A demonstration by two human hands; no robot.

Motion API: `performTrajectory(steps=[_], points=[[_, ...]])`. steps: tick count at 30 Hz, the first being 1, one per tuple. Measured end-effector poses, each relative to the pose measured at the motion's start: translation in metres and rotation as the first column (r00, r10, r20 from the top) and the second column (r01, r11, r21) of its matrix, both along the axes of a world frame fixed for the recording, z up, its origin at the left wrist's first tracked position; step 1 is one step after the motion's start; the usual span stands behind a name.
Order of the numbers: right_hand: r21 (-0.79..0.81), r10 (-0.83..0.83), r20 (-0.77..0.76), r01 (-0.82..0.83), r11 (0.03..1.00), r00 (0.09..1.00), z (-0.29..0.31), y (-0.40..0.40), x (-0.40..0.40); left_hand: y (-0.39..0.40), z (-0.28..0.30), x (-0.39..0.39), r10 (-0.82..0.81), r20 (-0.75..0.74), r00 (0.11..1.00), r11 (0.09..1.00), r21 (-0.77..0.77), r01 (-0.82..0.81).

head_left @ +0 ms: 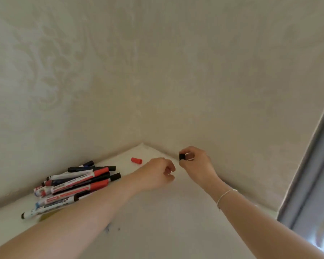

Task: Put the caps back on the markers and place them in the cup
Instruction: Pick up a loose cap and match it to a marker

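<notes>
From the head view, my right hand (195,163) pinches a black cap (182,157) between thumb and fingertips, up near the corner where the two walls (213,90) meet the white table (166,212). My left hand (158,173) hangs just beside it, fingers curled loosely on nothing I can see. A red cap (136,160) lies alone on the table, a little left of that hand. The markers (77,184) sit in a loose heap further left, against the wall — some capped, some hard to judge. I see no cup.

I take this as the capping step: a cap is in hand, but no marker to meet it. Next, I judge, my left hand must fetch an uncapped black marker from the heap.

The corner hems my right hand in; open table lies toward me.
</notes>
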State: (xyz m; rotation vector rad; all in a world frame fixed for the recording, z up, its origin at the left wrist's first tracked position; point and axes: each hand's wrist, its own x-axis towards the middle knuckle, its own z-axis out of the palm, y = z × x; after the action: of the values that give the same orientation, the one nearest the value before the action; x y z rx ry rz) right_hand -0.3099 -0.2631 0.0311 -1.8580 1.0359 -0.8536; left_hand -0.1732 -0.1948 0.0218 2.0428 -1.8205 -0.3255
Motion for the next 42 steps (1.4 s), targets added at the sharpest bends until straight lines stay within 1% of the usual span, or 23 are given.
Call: performTrajectory(steps=[2,4,6,8,11,19,24,27,28,30,32,34,36,37,38,39,40,41,42], points=[[-0.007,-0.015,0.030,0.015,1.000,0.999,0.006,-0.005,-0.016,-0.009,-0.006,-0.021,-0.039,-0.034,0.999,0.999,0.022,0.039],[-0.011,-0.026,0.057,0.027,1.000,0.998,0.013,-0.011,-0.032,-0.014,-0.010,-0.043,-0.106,-0.019,0.994,0.994,0.020,0.106],[-0.015,-0.026,0.070,0.027,1.000,0.997,0.019,-0.015,-0.046,-0.016,-0.013,-0.064,-0.199,0.033,0.979,0.980,0.014,0.199],[-0.008,-0.017,0.088,0.018,1.000,0.996,0.022,-0.019,-0.056,-0.015,-0.017,-0.081,-0.263,0.119,0.957,0.964,0.011,0.264],[0.007,0.011,0.084,-0.012,1.000,0.996,0.021,-0.021,-0.064,-0.017,-0.025,-0.097,-0.266,0.159,0.951,0.964,0.017,0.267],[0.020,0.036,0.053,-0.037,0.999,0.998,0.015,-0.023,-0.065,-0.023,-0.028,-0.107,-0.270,0.162,0.949,0.963,0.059,0.263],[0.016,0.027,0.056,-0.028,0.999,0.998,0.013,-0.026,-0.064,-0.028,-0.026,-0.110,-0.283,0.116,0.952,0.955,0.126,0.268],[0.007,0.038,0.064,-0.038,0.999,0.997,0.012,-0.026,-0.064,-0.029,-0.023,-0.115,-0.289,0.052,0.956,0.949,0.146,0.279],[0.005,0.044,0.063,-0.044,0.999,0.997,0.012,-0.026,-0.064,-0.028,-0.022,-0.116,-0.275,0.048,0.960,0.952,0.150,0.265],[0.005,0.053,0.065,-0.054,0.999,0.997,0.012,-0.026,-0.064,-0.029,-0.022,-0.118,-0.204,0.078,0.976,0.968,0.166,0.189],[0.014,0.054,0.068,-0.055,0.998,0.996,0.011,-0.027,-0.064,-0.030,-0.021,-0.115,-0.108,0.149,0.983,0.980,0.185,0.080],[0.030,0.049,0.068,-0.051,0.998,0.996,0.010,-0.027,-0.064,-0.030,-0.019,-0.105,-0.037,0.245,0.969,0.978,0.208,-0.016],[0.039,0.042,0.074,-0.045,0.998,0.996,0.008,-0.027,-0.062,-0.028,-0.014,-0.090,0.023,0.267,0.963,0.971,0.223,-0.085],[0.039,0.034,0.083,-0.037,0.999,0.996,0.007,-0.027,-0.060,-0.025,-0.010,-0.081,0.051,0.214,0.976,0.969,0.225,-0.100],[0.043,0.021,0.098,-0.026,0.999,0.995,0.006,-0.027,-0.058,-0.023,-0.007,-0.072,0.089,0.088,0.992,0.970,0.217,-0.107],[0.053,0.009,0.121,-0.016,0.998,0.993,0.007,-0.027,-0.056,-0.020,-0.003,-0.062,0.144,-0.105,0.984,0.971,0.207,-0.120],[0.071,0.001,0.151,-0.012,0.997,0.989,0.007,-0.027,-0.053,-0.017,0.002,-0.054,0.199,-0.318,0.927,0.971,0.194,-0.142],[0.096,-0.002,0.186,-0.016,0.995,0.983,0.009,-0.026,-0.050,-0.013,0.006,-0.045,0.239,-0.487,0.840,0.969,0.174,-0.174],[0.127,-0.003,0.224,-0.027,0.992,0.975,0.010,-0.026,-0.046,-0.009,0.011,-0.037,0.262,-0.584,0.769,0.965,0.147,-0.217]])
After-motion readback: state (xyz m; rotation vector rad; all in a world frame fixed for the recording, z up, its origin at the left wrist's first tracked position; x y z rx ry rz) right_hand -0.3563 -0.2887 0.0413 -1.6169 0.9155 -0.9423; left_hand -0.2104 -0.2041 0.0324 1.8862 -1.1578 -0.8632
